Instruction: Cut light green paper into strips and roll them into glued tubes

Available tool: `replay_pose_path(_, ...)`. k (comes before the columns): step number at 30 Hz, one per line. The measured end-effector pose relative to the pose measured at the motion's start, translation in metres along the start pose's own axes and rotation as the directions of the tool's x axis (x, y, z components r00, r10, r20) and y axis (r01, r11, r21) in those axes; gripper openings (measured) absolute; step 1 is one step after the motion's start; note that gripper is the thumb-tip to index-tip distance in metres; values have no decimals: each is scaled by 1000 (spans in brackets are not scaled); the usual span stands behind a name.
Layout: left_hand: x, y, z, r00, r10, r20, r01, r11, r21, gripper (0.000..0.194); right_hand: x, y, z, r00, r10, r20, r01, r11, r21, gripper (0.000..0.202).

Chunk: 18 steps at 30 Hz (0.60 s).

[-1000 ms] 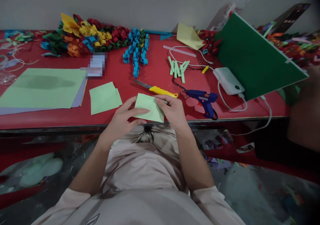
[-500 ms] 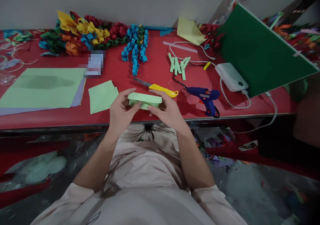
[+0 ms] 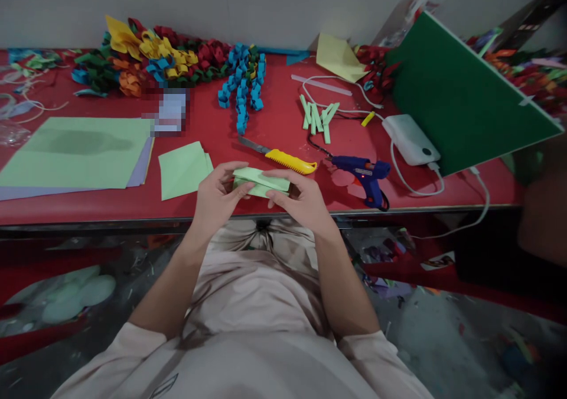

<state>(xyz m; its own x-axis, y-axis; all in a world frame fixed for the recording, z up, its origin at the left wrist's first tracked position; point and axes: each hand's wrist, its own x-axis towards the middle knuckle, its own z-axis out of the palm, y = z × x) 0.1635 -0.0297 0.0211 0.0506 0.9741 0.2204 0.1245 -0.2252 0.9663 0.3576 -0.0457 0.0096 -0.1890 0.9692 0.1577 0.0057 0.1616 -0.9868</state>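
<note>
A folded light green paper [image 3: 262, 180] is held between my two hands, just above the table's front edge. My left hand [image 3: 220, 193] grips its left end, thumb on the near side and fingers behind. On the right end, my right hand [image 3: 305, 198] is closed in the same way. Behind the paper lies a utility knife [image 3: 290, 160] with a yellow handle, its blade out to the left. Light green paper squares [image 3: 182, 168] rest left of my left hand. Several narrow folded green strips [image 3: 315, 117] sit farther back.
A blue glue gun [image 3: 361, 171] with a lit red light lies at the right. Past it are a white power bank [image 3: 410, 139] with cables and a leaning green board [image 3: 465, 97]. Large paper sheets [image 3: 75, 151] cover the left; colourful paper chains [image 3: 177, 56] line the wall.
The upper fold of the green paper has come down flatter in my fingers. Both hands keep hold and have shifted slightly right in view.
</note>
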Motion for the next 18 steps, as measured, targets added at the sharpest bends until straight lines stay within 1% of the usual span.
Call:
replay_pose_path(5, 0, -1, 1, 1000, -21, 5, 22, 999, -35, 44, 3, 0, 0, 996, -81, -46, 78, 995, -61, 21)
replay_pose_path(9, 0, -3, 1, 999, -32, 1, 32, 998, -49, 38, 4, 2, 1, 996, -85, -41, 82, 994, -74, 18)
replay_pose_path(11, 0, -3, 1, 998, -63, 13, 64, 996, -58, 43, 4, 3, 1, 994, -96, -44, 92, 992, -91, 18)
replay_pose_path(13, 1, -4, 0, 993, -109, 35, 111, 991, -67, 50, 3, 3, 1, 994, -99, -53, 93, 991, -100, 20)
replay_pose_path(14, 1, -4, 0, 991, -127, 42, 129, 989, -73, 50, 3, 3, 1, 994, -90, -60, 84, 992, -97, 24)
replay_pose_path(16, 1, -5, 0, 990, -138, 42, 141, 986, -94, 46, 3, 2, 1, 996, -56, -70, 50, 994, -93, 37)
replay_pose_path(18, 1, -7, 0, 992, -120, 30, 123, 986, -112, 42, 3, 2, 1, 997, -25, -68, 18, 995, -100, 48)
